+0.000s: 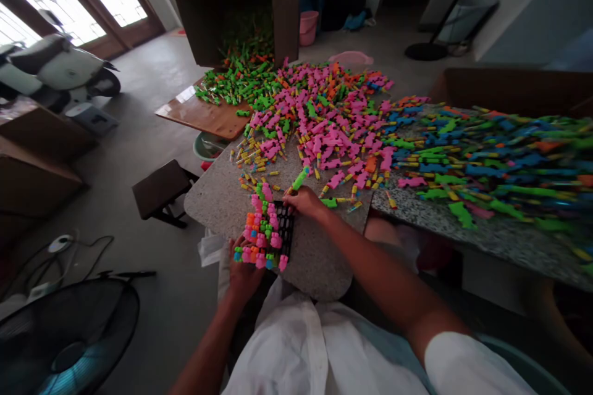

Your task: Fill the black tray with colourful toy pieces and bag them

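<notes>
A black rack with open slots (288,228) sits at the near edge of the stone tabletop. Pink, green and orange plastic toys (262,228) stand packed in its left part, while empty slots show along its right side. My left hand (244,274) grips the rack's near left edge, fingers partly hidden under the toys. Between the fingers of my right hand (303,200), just above the rack's far right corner, is a green plastic toy (301,178), tilted up, its lower end in my grip.
A large heap of pink toys (324,129) with yellow-labelled tubes covers the table beyond. Green toys spill from a cardboard box (285,18) onto a wooden board (185,112). More toys (486,154) fill the right counter. A stool (163,191) and a fan (69,345) stand left.
</notes>
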